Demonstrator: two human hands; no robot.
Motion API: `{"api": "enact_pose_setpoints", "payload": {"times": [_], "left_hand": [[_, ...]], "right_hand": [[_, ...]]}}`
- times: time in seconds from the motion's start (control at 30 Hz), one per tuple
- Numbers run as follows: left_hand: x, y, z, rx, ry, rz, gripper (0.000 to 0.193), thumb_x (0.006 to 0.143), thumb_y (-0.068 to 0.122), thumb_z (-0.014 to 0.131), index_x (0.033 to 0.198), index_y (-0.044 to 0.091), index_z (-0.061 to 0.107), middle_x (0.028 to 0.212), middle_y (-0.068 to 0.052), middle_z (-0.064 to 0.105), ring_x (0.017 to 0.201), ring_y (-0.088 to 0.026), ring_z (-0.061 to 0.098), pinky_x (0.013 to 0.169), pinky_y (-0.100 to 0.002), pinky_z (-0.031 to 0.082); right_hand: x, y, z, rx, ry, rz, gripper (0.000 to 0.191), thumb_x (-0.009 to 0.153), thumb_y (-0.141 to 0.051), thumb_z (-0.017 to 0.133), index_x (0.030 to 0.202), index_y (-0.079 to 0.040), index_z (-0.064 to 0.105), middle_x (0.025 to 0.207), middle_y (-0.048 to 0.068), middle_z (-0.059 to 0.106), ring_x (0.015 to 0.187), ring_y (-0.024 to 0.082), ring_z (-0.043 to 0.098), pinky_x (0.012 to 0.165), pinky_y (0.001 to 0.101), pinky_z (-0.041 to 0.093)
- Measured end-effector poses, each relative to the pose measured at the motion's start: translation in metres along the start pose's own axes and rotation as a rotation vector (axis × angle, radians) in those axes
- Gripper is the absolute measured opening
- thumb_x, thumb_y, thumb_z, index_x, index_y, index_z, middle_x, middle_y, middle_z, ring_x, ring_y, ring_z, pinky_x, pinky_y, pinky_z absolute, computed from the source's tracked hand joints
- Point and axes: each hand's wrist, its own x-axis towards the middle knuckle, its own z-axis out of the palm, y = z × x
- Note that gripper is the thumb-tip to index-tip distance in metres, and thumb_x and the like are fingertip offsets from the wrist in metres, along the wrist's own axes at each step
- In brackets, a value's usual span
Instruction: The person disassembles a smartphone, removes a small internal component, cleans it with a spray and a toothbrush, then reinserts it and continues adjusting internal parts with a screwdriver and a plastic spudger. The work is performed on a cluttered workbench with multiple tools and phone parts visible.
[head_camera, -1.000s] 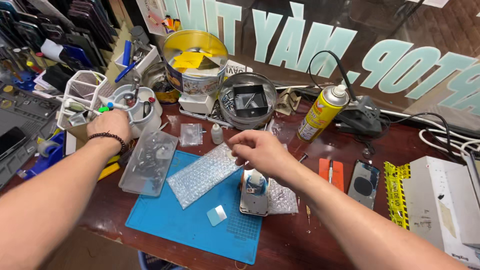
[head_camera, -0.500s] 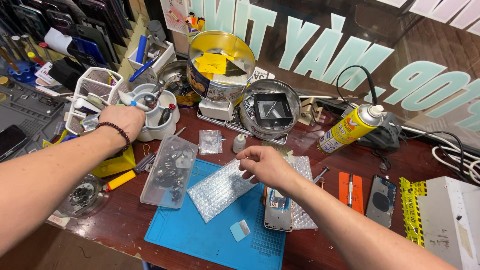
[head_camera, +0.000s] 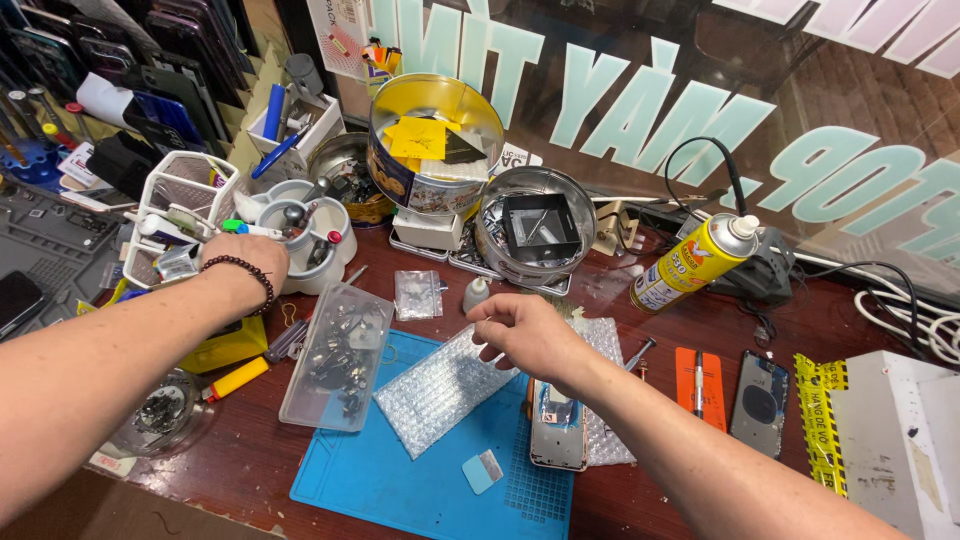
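At centre frame, the right hand (head_camera: 525, 335) is hovering half-open, gripping nothing, over the clear bubble-wrap sheet (head_camera: 445, 388) beside the opened silver phone frame (head_camera: 557, 435), while the left hand (head_camera: 240, 258), its grip hidden, is reaching into the white round tool cup (head_camera: 318, 232), so the repair looks barely begun.

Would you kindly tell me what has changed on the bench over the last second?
The left hand went from above the white cups to the tools standing in them. The right hand drew back off the bubble wrap, fingers pinched; whether it holds anything is unclear. The camera view shifted. The parts box, phone frame and spray can stayed put.
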Motion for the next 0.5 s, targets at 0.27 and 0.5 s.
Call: {"api": "enact_pose_setpoints", "payload": {"times": [0.27,0.5], "left_hand": [[0.004,0.003,-0.008,0.071,0.065,-0.025,0.029,0.096,0.016,0.055,0.107,0.016,0.082,0.11,-0.007,0.079,0.103,-0.025,0.077,0.08,-0.041,0.061],[-0.002,-0.001,-0.022,0.136,0.142,-0.115,0.027,0.09,0.025,0.058,0.105,0.018,0.08,0.112,-0.007,0.074,0.11,-0.026,0.069,0.082,-0.044,0.056]], "right_hand": [[-0.001,0.001,0.003,0.01,0.001,-0.01,0.032,0.094,-0.018,0.063,0.123,-0.007,0.07,0.101,0.006,0.076,0.084,0.014,0.073,0.072,0.0311,0.061],[-0.003,-0.003,0.001,0.006,0.017,0.003,0.031,0.095,-0.018,0.063,0.122,-0.006,0.07,0.102,0.006,0.076,0.084,0.014,0.073,0.072,0.0306,0.061]]}}
